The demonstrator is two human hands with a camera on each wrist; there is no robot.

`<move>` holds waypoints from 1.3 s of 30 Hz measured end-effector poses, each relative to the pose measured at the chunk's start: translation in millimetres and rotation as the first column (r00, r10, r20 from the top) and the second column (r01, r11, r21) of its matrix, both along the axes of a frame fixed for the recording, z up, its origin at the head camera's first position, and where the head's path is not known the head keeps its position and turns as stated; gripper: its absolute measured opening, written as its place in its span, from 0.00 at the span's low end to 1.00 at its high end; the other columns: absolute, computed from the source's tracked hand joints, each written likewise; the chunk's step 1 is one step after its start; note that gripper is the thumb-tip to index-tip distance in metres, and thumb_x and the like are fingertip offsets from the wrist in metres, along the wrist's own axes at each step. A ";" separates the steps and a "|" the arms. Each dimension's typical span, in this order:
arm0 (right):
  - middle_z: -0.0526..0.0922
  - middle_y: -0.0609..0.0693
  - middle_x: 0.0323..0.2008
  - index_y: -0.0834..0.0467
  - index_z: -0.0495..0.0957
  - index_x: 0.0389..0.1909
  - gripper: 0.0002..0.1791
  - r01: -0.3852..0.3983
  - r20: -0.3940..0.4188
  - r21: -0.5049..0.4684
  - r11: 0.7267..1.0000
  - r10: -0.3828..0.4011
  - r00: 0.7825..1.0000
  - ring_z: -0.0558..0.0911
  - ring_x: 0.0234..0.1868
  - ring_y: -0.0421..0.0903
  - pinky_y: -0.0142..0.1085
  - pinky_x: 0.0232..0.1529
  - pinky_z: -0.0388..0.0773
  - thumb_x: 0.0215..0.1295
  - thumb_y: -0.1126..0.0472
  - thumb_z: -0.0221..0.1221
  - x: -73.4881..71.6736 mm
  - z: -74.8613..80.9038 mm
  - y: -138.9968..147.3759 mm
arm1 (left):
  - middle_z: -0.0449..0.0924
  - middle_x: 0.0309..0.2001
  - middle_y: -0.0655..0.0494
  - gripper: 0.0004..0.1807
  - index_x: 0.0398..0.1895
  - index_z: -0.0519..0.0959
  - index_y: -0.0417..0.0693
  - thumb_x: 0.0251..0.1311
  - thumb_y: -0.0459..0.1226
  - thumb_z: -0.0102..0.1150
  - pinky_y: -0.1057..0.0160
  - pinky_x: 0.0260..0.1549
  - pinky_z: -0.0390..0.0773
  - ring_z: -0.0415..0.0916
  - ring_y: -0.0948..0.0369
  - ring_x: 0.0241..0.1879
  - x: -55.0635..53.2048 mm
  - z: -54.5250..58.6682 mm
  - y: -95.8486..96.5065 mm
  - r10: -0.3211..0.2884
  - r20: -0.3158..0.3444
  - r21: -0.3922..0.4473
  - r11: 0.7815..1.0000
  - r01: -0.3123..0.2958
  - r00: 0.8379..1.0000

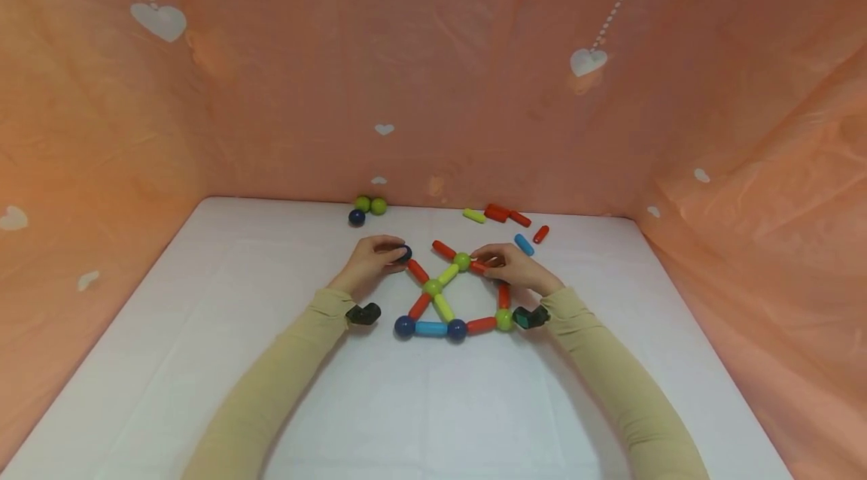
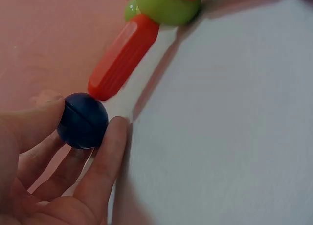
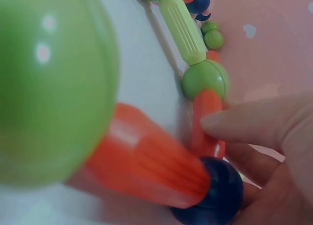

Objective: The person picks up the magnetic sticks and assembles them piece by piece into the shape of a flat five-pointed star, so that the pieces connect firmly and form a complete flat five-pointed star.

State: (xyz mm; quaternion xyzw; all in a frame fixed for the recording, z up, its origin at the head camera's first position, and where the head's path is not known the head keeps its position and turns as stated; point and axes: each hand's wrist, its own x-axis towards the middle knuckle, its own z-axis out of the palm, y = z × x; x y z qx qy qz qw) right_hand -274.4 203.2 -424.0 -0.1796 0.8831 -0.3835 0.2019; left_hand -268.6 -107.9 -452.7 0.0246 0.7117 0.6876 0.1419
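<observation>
A structure of coloured rods and balls lies on the white table (image 1: 433, 405). My left hand (image 1: 371, 262) pinches a dark blue ball (image 2: 83, 121) between thumb and fingers, right at the end of a red rod (image 2: 122, 58) that runs to the central green ball (image 1: 432, 287). On the other side, my right hand (image 1: 513, 266) holds a red rod (image 3: 206, 122) between thumb and fingers. That rod spans from a green ball (image 3: 205, 80) to a dark blue ball (image 3: 215, 191), which the hand mostly hides in the head view.
Behind the structure, two loose green balls (image 1: 378, 206) and a blue ball (image 1: 357, 217) sit at the back. Back right lie a yellow-green rod (image 1: 474, 216), several red rods (image 1: 520, 219) and a light blue rod (image 1: 524, 244). An orange cloth wall (image 1: 433, 89) with hearts rises beyond.
</observation>
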 end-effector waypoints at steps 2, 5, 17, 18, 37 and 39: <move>0.79 0.63 0.61 0.61 0.76 0.64 0.21 0.001 0.001 0.009 1.000 -0.001 1.000 0.78 0.59 0.58 0.44 0.60 0.82 0.72 0.68 0.57 -0.8 0.4 -0.7 | 0.72 0.63 0.33 0.23 0.68 0.69 0.30 0.73 0.30 0.53 0.59 0.54 0.84 0.80 0.53 0.54 0.8 0.0 1.8 -0.001 0.013 0.009 1.000 0.001 1.000; 0.79 0.63 0.61 0.61 0.75 0.65 0.22 -0.004 0.005 0.018 1.000 0.004 1.000 0.78 0.60 0.58 0.45 0.61 0.82 0.72 0.67 0.56 -3.4 1.9 -3.1 | 0.72 0.63 0.33 0.23 0.68 0.69 0.31 0.73 0.30 0.53 0.59 0.54 0.84 0.79 0.52 0.56 2.0 0.0 3.5 0.002 0.034 0.021 1.000 -0.003 0.999; 0.80 0.61 0.61 0.62 0.76 0.64 0.21 -0.013 -0.021 0.021 1.000 0.013 1.000 0.78 0.61 0.56 0.49 0.68 0.74 0.74 0.61 0.53 -19.9 9.1 -35.6 | 0.70 0.69 0.39 0.28 0.70 0.71 0.40 0.67 0.31 0.62 0.55 0.63 0.79 0.74 0.47 0.66 8.2 1.3 9.8 0.042 0.007 -0.086 0.995 -0.041 0.999; 0.80 0.61 0.61 0.62 0.76 0.64 0.21 -0.011 -0.015 0.017 1.000 0.011 1.000 0.78 0.61 0.56 0.49 0.68 0.74 0.74 0.61 0.53 -21.4 8.8 -38.1 | 0.70 0.68 0.38 0.27 0.70 0.71 0.39 0.67 0.30 0.61 0.56 0.62 0.80 0.74 0.47 0.65 8.4 1.3 10.5 0.046 0.016 -0.065 0.997 -0.045 0.999; 0.81 0.59 0.62 0.60 0.79 0.62 0.19 -0.017 0.049 -0.051 0.999 0.019 0.999 0.77 0.61 0.54 0.45 0.66 0.76 0.74 0.62 0.54 -19.1 3.0 -53.4 | 0.72 0.66 0.37 0.25 0.70 0.69 0.38 0.70 0.28 0.56 0.55 0.60 0.81 0.77 0.47 0.62 10.2 5.1 18.8 0.007 0.026 -0.039 0.999 -0.006 1.000; 0.81 0.59 0.62 0.60 0.79 0.62 0.18 -0.013 0.062 -0.064 0.998 0.017 0.998 0.77 0.61 0.54 0.45 0.67 0.75 0.74 0.63 0.54 -19.6 1.5 -54.0 | 0.72 0.66 0.37 0.25 0.69 0.69 0.38 0.71 0.28 0.55 0.55 0.60 0.81 0.77 0.47 0.62 10.7 5.3 18.7 0.002 0.021 -0.044 0.999 -0.001 1.000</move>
